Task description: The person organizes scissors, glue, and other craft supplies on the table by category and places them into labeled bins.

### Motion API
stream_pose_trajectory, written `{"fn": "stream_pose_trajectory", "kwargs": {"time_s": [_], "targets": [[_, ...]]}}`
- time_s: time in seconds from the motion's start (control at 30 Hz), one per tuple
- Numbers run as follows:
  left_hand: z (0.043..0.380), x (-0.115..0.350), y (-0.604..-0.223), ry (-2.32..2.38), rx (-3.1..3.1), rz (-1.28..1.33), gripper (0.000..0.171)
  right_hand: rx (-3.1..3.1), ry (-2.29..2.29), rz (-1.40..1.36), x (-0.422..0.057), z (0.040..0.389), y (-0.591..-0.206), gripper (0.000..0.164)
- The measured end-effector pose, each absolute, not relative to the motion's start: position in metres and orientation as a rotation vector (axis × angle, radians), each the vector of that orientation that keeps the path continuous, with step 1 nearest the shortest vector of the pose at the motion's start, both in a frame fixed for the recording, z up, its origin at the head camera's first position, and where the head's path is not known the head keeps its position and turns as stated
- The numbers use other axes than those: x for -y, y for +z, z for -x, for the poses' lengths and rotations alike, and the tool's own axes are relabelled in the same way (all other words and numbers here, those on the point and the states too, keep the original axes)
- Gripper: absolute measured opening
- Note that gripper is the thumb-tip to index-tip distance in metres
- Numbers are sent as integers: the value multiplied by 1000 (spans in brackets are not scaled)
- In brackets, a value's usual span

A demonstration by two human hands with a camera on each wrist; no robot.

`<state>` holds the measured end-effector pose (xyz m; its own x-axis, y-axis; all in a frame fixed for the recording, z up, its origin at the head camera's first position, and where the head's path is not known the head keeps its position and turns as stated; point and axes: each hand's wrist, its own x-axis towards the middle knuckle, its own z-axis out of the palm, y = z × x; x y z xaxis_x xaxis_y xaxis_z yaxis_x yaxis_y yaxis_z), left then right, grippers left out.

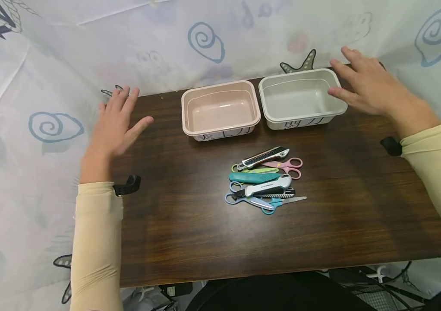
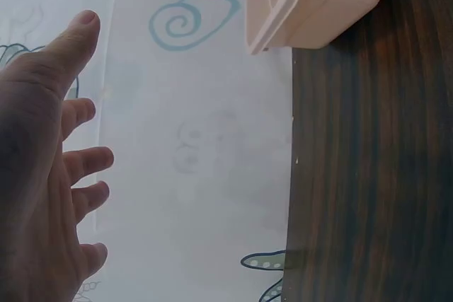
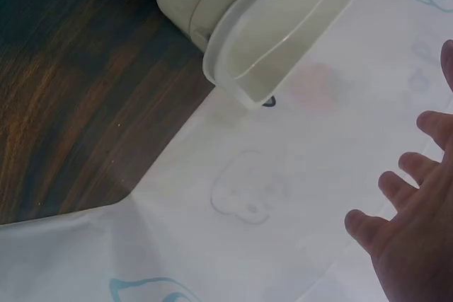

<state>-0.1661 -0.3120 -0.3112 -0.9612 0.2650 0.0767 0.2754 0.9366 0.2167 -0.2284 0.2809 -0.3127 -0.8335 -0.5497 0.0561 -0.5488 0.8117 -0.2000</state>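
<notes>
Fingers spread, my left hand (image 1: 113,125) is held over the table's left side, left of a pink bin (image 1: 220,129), holding nothing. My right hand (image 1: 376,86) is also empty with fingers extended; its thumb overlaps the right rim of a pale grey bin (image 1: 302,117) in the head view. In front of the bins lies a pile: a white-and-black utility knife (image 1: 265,157), pink scissors (image 1: 288,165), green-handled scissors (image 1: 263,171), a teal cutter (image 1: 249,177), a white-and-dark utility knife (image 1: 271,186), light blue scissors (image 1: 251,201) and teal scissors (image 1: 278,204).
The dark wood table (image 1: 189,233) ends at a white patterned curtain (image 1: 158,47) behind and at both sides. Both bins stand side by side at its back edge, dark lettering on their fronts. Cables (image 1: 391,285) hang below the front edge at right.
</notes>
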Motion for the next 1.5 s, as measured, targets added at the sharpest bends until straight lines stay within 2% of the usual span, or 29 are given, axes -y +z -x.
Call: {"fn": "stream_pose_trajectory", "kwargs": {"time_s": [0.53,0.93,1.2,1.5], "targets": [[166,305,-321,-425,3049,460,77,-2969,-354,921,-277,222,-319,71],[171,296,-341,-475,3044,493,76,-2935,-368,1008,-251,204,-331,70],[176,291,-363,-531,3088,486,77,-2886,-452,1166,-216,180,-340,57],[183,279,-390,-694,3104,482,76,-2687,-429,1363,-173,137,-382,47]]}}
